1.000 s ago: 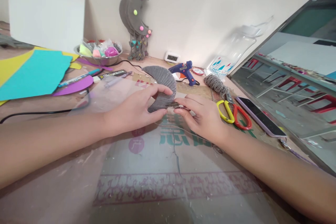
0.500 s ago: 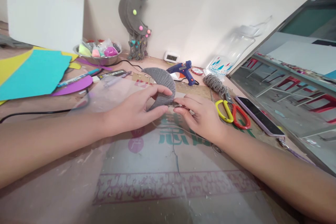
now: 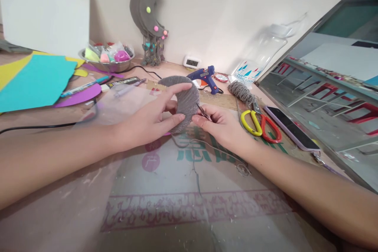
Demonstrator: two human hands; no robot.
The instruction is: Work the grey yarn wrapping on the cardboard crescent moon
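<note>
Between the two hands, above the clear plastic sheet (image 3: 165, 179), the gray crescent (image 3: 190, 100) is held tilted. The left hand (image 3: 144, 120) pinches it, index finger and thumb across its face; the right hand (image 3: 223, 126) grips a thin dark tool (image 3: 203, 112), its tip at the crescent's right edge, touching or not I cannot tell. Pressed too hard, that tip could fray the wrapping or slip toward the left thumb. A weak left grip might let the crescent twist. The loose strand (image 3: 203, 140) below could catch under the right wrist and tangle. Farther back on the counter (image 3: 59, 116), the glue gun (image 3: 208, 78), if hot, could burn a straying finger; the scissors (image 3: 262, 128) near the right wrist could be knocked.
</note>
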